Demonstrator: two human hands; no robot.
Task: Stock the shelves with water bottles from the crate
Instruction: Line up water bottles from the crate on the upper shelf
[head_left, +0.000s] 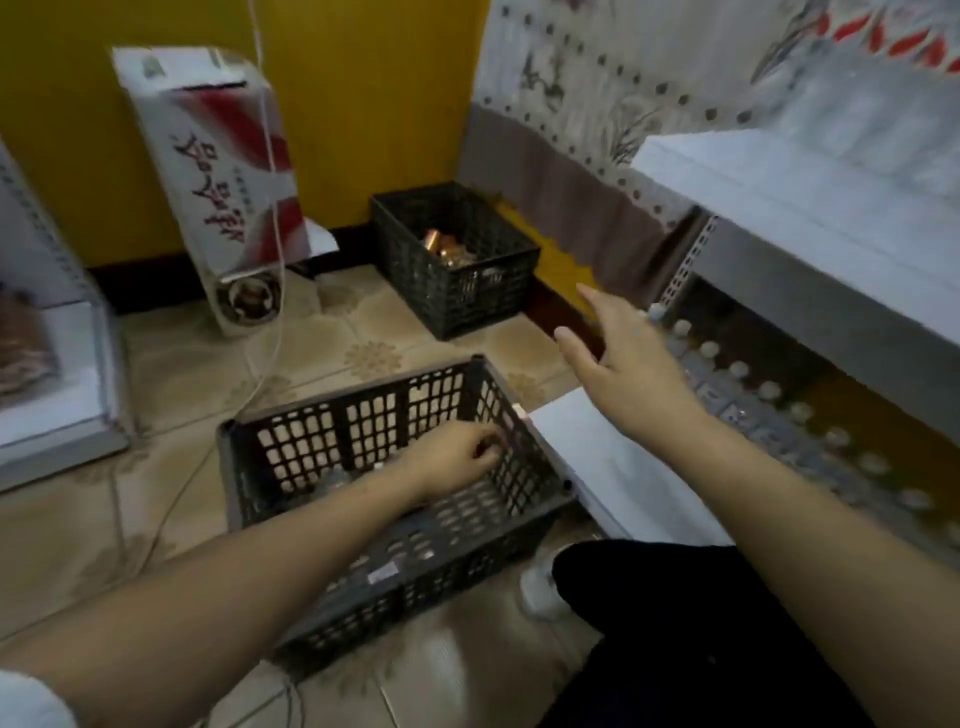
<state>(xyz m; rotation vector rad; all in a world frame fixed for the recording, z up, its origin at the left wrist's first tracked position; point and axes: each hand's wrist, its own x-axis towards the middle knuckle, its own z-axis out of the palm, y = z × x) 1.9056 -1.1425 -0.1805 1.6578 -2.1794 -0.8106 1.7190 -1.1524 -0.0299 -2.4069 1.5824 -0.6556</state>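
Down at six o'clock, left hand (457, 457) is curling inside the crate (395, 566); right hand (623, 358) is hovering spread near shelved bottles (737, 374).

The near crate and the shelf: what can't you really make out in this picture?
- What the left hand grips inside the near crate: head view, its curled fingers hide it.
- How many bottles remain in that crate: the forearm and the walls cover them.
- The bottles on the lower shelf: blurred, labels unreadable; the right hand covers some.
- The far crate contents: too small.
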